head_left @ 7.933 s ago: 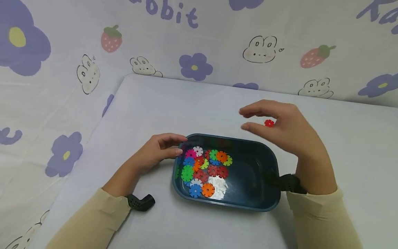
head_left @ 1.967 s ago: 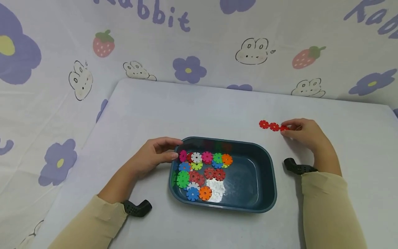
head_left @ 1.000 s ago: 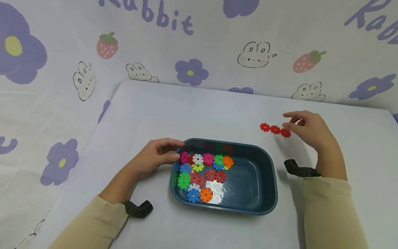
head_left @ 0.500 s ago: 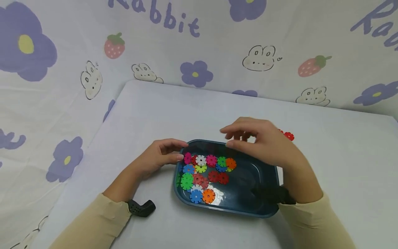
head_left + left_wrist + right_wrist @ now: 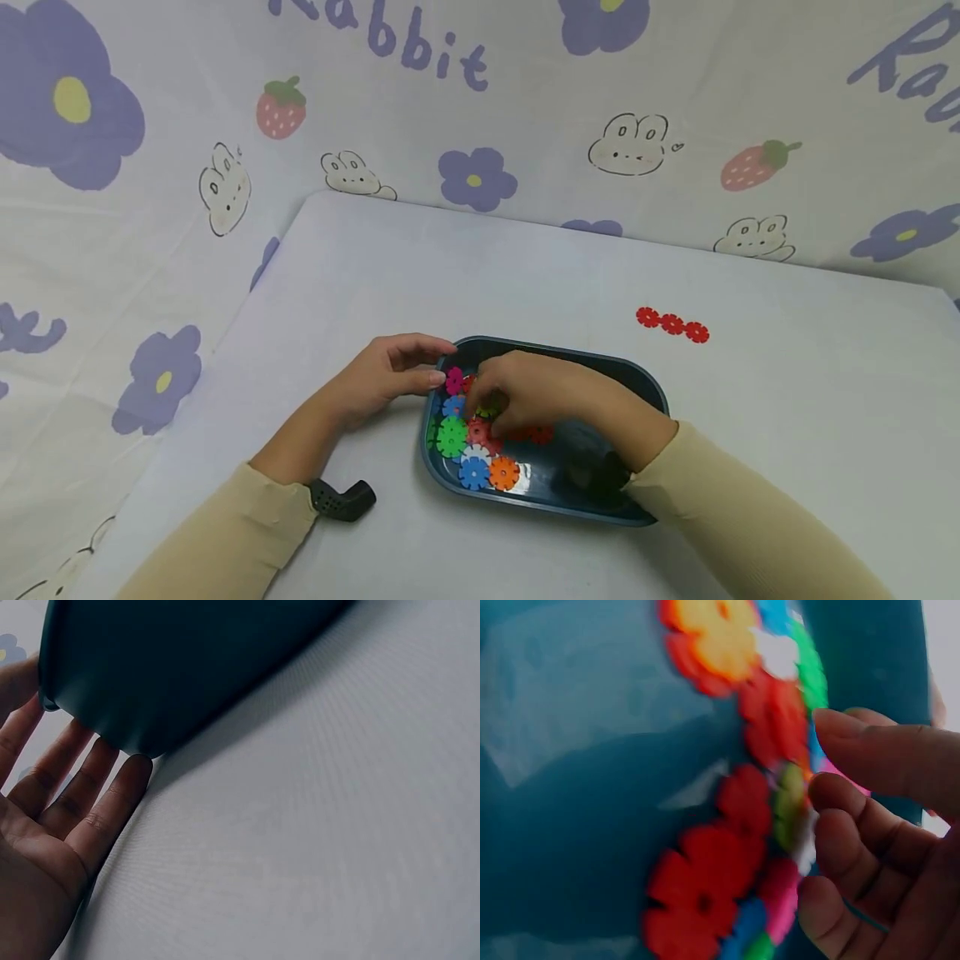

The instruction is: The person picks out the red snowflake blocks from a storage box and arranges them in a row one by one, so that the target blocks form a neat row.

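Brightly coloured notched plastic discs, like snowflake building pieces, lie in the left part of a dark teal plastic tub [image 5: 570, 475]. My left hand [image 5: 375, 375] holds the tub's left corner, its thumb at the rim and its other fingers against the outer wall [image 5: 112, 705]. Inside the tub, my right hand [image 5: 543, 392] is over the discs with fingers bent downward and hides several. In the right wrist view a gap shows between thumb and forefinger, close to the red discs [image 5: 705, 892], with nothing plainly held. Three red discs [image 5: 672, 324] form a row behind the tub.
A white cloth-covered table [image 5: 420, 267] extends around the tub. Behind it hangs a cloth backdrop [image 5: 540, 100] with rabbits, flowers and strawberries. A black wrist camera [image 5: 343, 500] sits at my left cuff.
The red row has grown from one visible disc to three. My right hand has left its right end and moved left, down into the tub. My left hand stays at the tub corner.
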Tool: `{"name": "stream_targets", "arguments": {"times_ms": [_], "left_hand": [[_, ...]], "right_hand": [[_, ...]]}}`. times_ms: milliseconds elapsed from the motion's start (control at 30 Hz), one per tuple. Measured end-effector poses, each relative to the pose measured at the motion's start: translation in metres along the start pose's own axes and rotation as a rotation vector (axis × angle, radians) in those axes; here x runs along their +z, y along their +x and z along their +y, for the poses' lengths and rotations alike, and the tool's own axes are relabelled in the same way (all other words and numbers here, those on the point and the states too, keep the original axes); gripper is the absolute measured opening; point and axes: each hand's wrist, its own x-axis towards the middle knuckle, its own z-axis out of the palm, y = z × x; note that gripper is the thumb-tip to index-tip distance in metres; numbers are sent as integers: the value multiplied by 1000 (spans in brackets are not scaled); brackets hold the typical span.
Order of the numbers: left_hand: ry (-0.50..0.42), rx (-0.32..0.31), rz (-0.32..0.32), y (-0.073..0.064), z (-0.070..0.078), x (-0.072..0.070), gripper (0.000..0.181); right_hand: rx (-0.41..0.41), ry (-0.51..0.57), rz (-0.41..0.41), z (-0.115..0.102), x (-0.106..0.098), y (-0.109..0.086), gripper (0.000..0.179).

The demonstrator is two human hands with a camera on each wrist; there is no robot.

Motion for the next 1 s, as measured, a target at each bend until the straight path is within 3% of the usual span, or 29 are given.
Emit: {"name": "stream_targets", "arguments": {"times_ms": [167,467,800,1000], "left_hand": [[6,5,-6,1,0,0,38],[-2,3,-4,0,-2,-1,38],[-8,3,-2,-2,-2,-1,40],[-11,-1,-6,-1,0,1,39]], "right_hand": [[-19,-3,-50,1,9,6,30],[-38,-24,34,-2,15,9,13],[20,59,-16,0,15,11,29],[39,51,24,3,7,5,38]]}}
